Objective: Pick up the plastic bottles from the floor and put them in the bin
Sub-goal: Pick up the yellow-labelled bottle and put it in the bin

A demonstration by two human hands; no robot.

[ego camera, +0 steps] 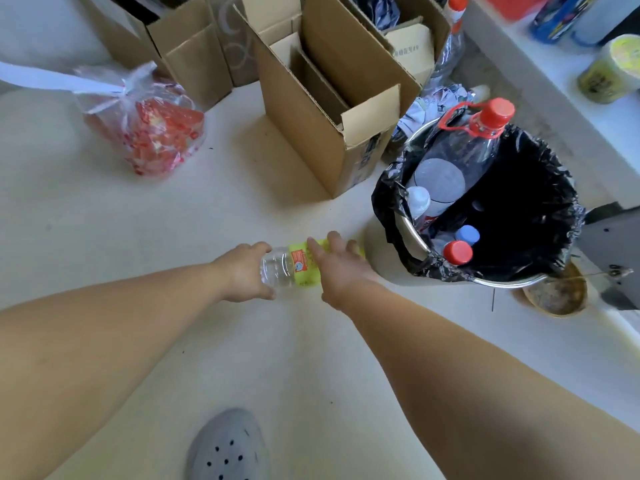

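Observation:
A clear plastic bottle with a yellow label (300,266) lies sideways just above the pale floor, left of the bin. My left hand (244,273) grips its clear bottom end. My right hand (341,266) covers its labelled upper part, fingers wrapped over it; the cap end is hidden under that hand. The metal bin with a black liner (540,216) stands to the right. Inside it are a large clear bottle with a red cap (460,157), a white-capped bottle (418,199), a blue cap (467,234) and a red cap (458,252).
An open cardboard box (332,109) stands behind the bottle, with more boxes (187,46) at the back left. A knotted clear bag with red contents (149,126) lies at left. Another red-capped bottle (450,39) leans behind the bin. My grey shoe (228,448) is at the bottom.

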